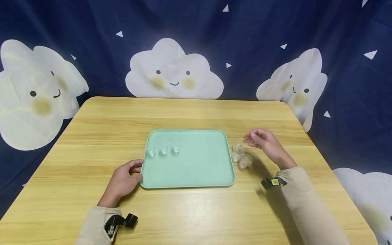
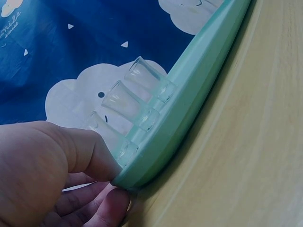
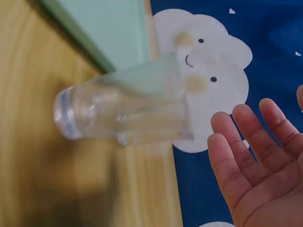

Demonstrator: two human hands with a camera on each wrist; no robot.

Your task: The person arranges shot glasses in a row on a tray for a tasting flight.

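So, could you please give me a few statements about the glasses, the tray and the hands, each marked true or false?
1. Three glasses stand on the tray. True.
2. The left hand is holding a glass. False: it touches the tray's left edge.
3. The other three glasses stand beyond the tray's left edge. False: they are on the table, just past its right edge.
4. The right hand is beside the glasses off the tray. True.
5. The tray is red. False: it is light green.

On the light wood-grain table (image 1: 199,212), a pale-green rectangular tray (image 1: 196,170) holds three clear flared cups (image 1: 164,151) at left; three other clear flared cups (image 1: 238,155) stand just right.
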